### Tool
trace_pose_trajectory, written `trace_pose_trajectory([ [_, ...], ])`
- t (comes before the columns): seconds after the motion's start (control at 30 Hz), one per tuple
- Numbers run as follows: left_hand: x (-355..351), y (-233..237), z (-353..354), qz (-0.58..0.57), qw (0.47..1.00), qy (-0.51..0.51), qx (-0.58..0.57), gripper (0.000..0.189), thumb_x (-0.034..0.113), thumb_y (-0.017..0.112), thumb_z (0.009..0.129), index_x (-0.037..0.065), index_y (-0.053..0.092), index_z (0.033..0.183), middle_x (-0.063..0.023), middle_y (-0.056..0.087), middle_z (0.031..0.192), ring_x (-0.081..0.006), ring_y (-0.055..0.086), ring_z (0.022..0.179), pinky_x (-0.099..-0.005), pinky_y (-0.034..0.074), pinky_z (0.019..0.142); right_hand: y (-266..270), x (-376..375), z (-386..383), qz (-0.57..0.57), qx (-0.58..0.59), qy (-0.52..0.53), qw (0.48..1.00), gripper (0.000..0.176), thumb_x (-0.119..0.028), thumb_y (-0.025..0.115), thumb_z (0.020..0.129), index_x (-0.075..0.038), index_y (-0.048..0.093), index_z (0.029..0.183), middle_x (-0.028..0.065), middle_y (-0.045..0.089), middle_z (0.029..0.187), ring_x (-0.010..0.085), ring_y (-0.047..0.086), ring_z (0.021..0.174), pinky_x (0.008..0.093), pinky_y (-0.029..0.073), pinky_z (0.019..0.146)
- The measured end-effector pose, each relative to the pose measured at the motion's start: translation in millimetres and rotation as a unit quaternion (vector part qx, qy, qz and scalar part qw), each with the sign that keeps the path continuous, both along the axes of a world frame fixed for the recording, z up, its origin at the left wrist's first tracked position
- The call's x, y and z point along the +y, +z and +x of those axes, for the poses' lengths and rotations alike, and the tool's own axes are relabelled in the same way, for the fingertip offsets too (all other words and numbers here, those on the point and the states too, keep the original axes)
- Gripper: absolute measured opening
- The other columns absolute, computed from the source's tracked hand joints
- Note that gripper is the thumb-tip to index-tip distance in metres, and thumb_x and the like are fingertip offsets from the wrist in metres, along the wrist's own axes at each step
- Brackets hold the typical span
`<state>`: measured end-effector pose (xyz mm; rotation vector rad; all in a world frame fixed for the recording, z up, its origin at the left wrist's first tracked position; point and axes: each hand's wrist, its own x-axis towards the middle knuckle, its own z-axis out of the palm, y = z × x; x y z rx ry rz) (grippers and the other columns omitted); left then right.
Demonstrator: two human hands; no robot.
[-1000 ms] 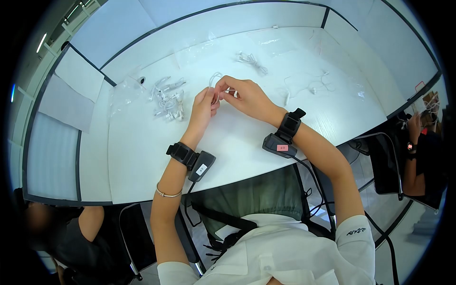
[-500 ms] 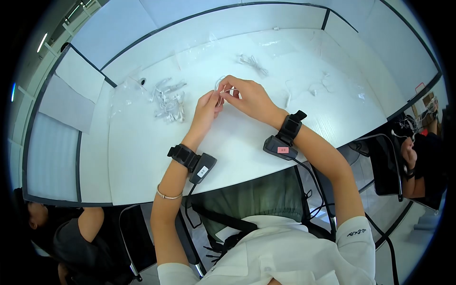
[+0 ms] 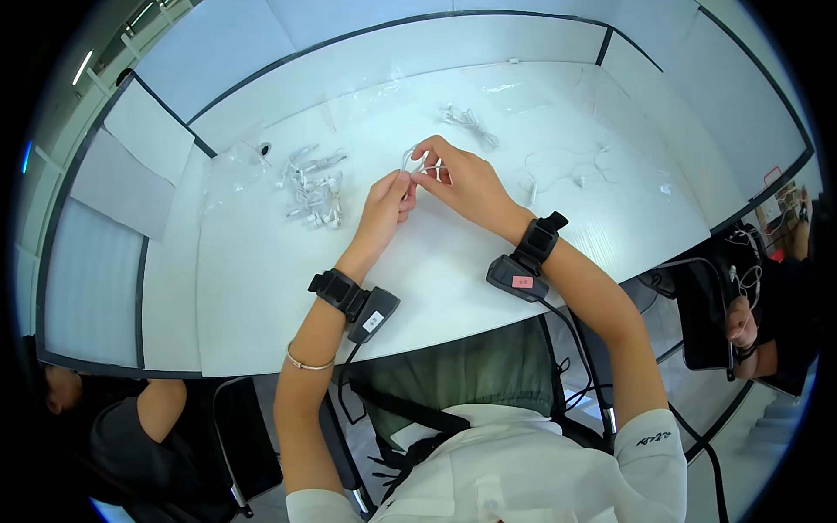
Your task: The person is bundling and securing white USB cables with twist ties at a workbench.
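Note:
A looped white cable (image 3: pixel 407 159) is held between my two hands over the middle of the white table (image 3: pixel 418 270). My left hand (image 3: pixel 384 205) pinches the lower part of the loop, its fingers closed. Close beside it on the right, my right hand (image 3: pixel 458 177) grips the strands between thumb and fingers. The cable's ends are hidden by the fingers. To the left of my hands lies a pile of bundled white cables (image 3: pixel 314 192). Farther back, a coiled white cable bundle (image 3: pixel 471 125) rests on the table.
At the right of the table lies a loose, thin white cable (image 3: pixel 580 180). Clear plastic bags (image 3: pixel 235 174) lie at the left and back. Low partition walls (image 3: pixel 418 39) surround the table. Other people sit at left and right; one person's hand (image 3: pixel 741 322) is beside white cables.
The cable loop between my hands stands a little more open, and my right fingers have shifted slightly. The person's hand at the right has moved downward. The view has tilted slightly.

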<state>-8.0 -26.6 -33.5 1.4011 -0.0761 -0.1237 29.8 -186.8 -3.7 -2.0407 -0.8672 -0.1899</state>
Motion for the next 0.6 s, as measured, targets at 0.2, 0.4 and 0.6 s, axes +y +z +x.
trace_pose_trajectory([
  [0.2,2,0,0,0.001,1.000,-0.014,-0.010,0.031,0.032,0.040,0.095,0.007,0.047,0.078,0.0052,0.033,0.061,-0.0012,0.023,0.049,-0.0178,0.017,0.042,-5,-1,3,-0.006,0.005,-0.020,1.000,0.034,-0.026,0.063,0.081,-0.012,0.045,0.107,0.0033,0.054,0.068,0.0181,0.055,0.056,0.0297,0.042,0.049],
  [0.4,-1,3,-1,0.005,0.999,0.007,-0.031,0.030,0.031,0.040,0.095,0.008,0.045,0.076,0.0051,0.033,0.060,-0.0011,0.024,0.050,-0.0176,0.018,0.042,-10,0,2,0.022,-0.004,-0.041,0.999,0.039,-0.031,0.063,0.081,-0.012,0.045,0.109,0.0048,0.052,0.069,0.0190,0.055,0.058,0.0297,0.043,0.052],
  [0.6,-2,2,-1,0.040,0.996,0.067,-0.039,0.031,0.032,0.041,0.094,0.008,0.045,0.075,0.0048,0.034,0.060,-0.0022,0.027,0.050,-0.0186,0.020,0.043,-14,-4,12,0.018,-0.023,-0.075,0.997,0.033,-0.029,0.063,0.081,-0.010,0.049,0.104,0.0035,0.052,0.066,0.0170,0.054,0.058,0.0296,0.042,0.052],
])
